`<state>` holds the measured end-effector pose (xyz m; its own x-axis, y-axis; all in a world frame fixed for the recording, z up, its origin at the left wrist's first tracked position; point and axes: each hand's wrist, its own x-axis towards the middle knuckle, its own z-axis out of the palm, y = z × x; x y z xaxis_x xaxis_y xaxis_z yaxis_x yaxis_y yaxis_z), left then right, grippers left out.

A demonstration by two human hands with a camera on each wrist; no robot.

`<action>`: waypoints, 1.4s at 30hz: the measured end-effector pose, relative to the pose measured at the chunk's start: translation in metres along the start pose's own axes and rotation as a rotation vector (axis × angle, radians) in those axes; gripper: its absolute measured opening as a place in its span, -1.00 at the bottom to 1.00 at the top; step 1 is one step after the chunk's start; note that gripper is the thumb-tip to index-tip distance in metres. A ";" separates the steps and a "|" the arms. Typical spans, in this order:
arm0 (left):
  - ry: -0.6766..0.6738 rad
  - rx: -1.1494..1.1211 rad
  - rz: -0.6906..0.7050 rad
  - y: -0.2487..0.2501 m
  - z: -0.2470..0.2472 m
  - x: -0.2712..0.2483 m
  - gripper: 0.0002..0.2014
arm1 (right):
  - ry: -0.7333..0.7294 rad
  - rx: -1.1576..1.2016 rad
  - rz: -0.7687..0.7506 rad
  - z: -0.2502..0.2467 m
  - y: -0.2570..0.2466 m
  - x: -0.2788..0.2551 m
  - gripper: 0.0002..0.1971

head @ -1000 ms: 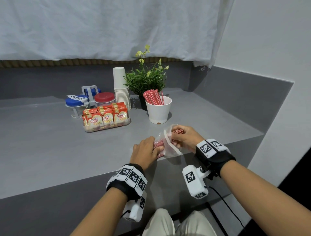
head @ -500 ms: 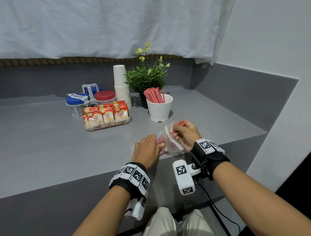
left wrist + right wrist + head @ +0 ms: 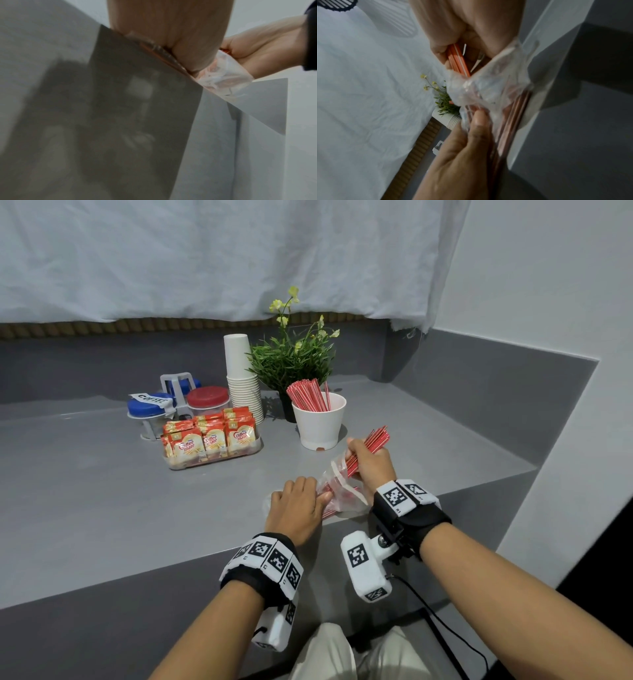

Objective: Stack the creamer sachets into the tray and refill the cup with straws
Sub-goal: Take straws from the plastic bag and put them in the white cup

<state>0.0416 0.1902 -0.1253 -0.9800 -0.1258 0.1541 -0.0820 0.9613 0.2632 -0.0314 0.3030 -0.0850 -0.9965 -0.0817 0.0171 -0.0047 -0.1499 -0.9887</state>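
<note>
One bundle of red straws (image 3: pixel 368 447) is gripped by the right hand (image 3: pixel 371 465), half-drawn from the plastic bag (image 3: pixel 337 491) the left hand (image 3: pixel 296 510) pins; recommend withdrawing straight toward the white cup (image 3: pixel 320 422) at 11 o'clock.

Tray (image 3: pixel 255 447) left of cup (image 3: pixel 320 424); plant (image 3: pixel 291 361) behind cup; bag (image 3: pixel 337 491) before cup, near counter (image 3: pixel 102 491) edge.

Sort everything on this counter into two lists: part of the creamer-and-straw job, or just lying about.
Job: creamer sachets, tray, white cup, straw bundle gripped by right hand, plastic bag held by left hand.

Lying about: paper cup stack, plant, lidded jars.
</note>
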 end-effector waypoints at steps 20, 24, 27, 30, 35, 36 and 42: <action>-0.071 0.045 0.046 -0.003 0.001 0.001 -0.52 | 0.029 -0.279 -0.187 -0.013 -0.003 -0.003 -0.62; -0.076 0.053 0.025 -0.001 0.000 0.002 -0.51 | 0.058 -0.242 -0.169 -0.012 -0.001 0.002 -0.63; -0.100 0.049 0.012 0.001 -0.002 0.004 -0.50 | -0.005 -0.287 -0.086 -0.015 0.020 0.000 -0.66; -0.150 0.022 0.006 0.003 -0.008 0.007 -0.50 | -0.057 -0.365 -0.099 -0.015 0.022 0.001 -0.62; -0.104 -0.028 0.000 0.007 -0.029 0.025 -0.58 | -0.077 -0.368 -0.210 -0.003 -0.017 0.012 -0.61; -0.068 -0.052 0.000 0.008 -0.037 0.031 -0.59 | -0.077 -0.357 -0.235 0.001 -0.026 0.015 -0.58; 0.119 -0.171 -0.026 0.008 -0.091 0.075 -0.66 | -0.069 -0.280 -0.335 0.026 -0.070 0.035 -0.44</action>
<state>-0.0157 0.1661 -0.0254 -0.9488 -0.1876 0.2542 -0.0648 0.9030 0.4247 -0.0642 0.2845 -0.0112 -0.9284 -0.1413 0.3437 -0.3581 0.0929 -0.9291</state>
